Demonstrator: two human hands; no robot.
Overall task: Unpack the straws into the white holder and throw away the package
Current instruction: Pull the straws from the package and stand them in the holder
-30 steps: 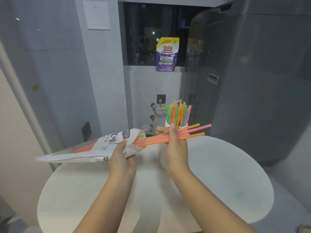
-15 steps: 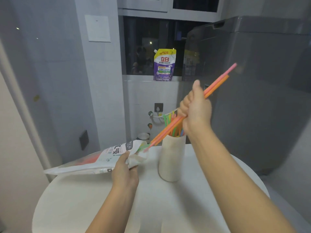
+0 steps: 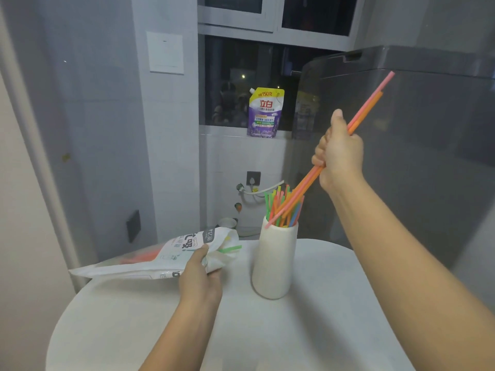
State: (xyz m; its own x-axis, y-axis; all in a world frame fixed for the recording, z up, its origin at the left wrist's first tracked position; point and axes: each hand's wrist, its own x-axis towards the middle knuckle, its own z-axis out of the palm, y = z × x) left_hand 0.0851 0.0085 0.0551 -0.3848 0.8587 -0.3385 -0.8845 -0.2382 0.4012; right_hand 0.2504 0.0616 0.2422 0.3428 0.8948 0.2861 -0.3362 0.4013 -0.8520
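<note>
1. A round white table [image 3: 334, 303] stood in a grey tiled corner with a dark window behind it, and a purple detergent pouch [image 3: 264, 113] stood on the sill.
2. I had the right hand [image 3: 338, 153] fisted round a small bunch of long orange and pink plastic straws [image 3: 369, 103]. Their upper ends rose up and away above the fist. Below it, their lower tips reached the rim of the tall white ceramic holder [image 3: 276, 261], among the coloured straws already standing there.
3. The left hand [image 3: 199, 277] gripped the crumpled mouth of the white printed plastic package [image 3: 150, 261], with a green straw [image 3: 230, 249] poking out just beyond the fingers.
4. I judged this the loading step. The next move called for steering the tips inside the rim, then loosening the fist so the bunch dropped.
5. Half a second before, the tips had lain nearer the package mouth. Now they had swung across to the holder.
</note>
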